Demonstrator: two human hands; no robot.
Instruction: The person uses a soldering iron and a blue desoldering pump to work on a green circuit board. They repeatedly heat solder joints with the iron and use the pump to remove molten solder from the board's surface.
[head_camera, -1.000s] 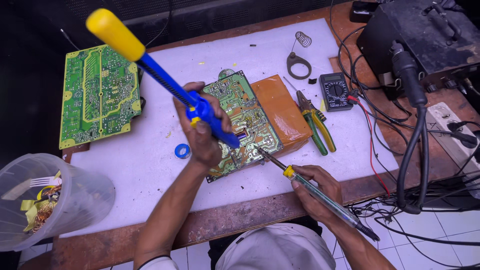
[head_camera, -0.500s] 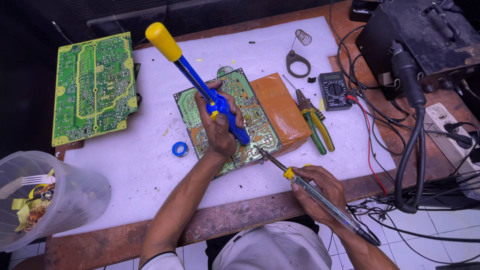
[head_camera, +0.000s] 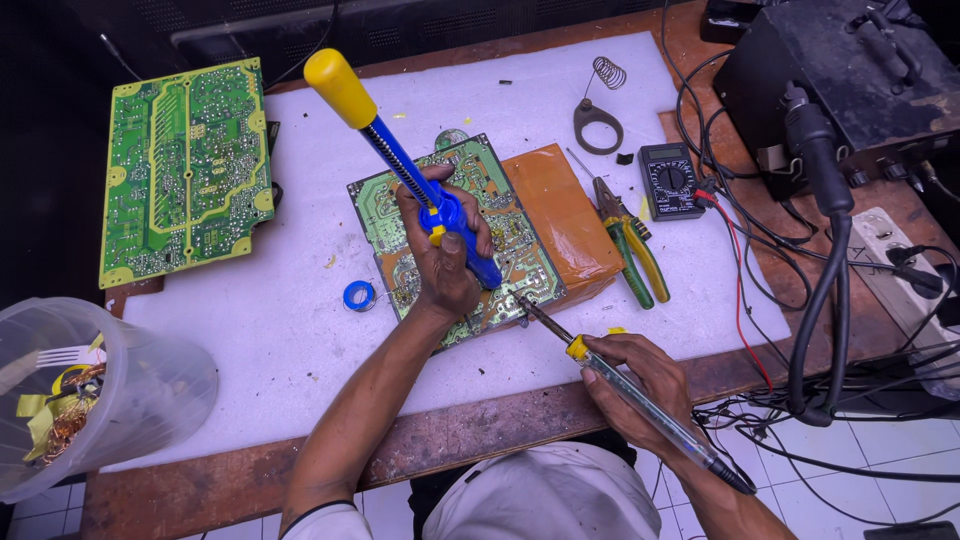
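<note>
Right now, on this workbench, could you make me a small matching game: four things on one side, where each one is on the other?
Things:
1. blue desoldering pump
2. soldering iron
3. multimeter
4. clear plastic tub

Places:
A. at the table's near left corner
B. in the right hand
C. flat on the white mat, right of the pliers
D. in the left hand, over the circuit board

Pairs: 1-D, 2-B, 3-C, 4-A
</note>
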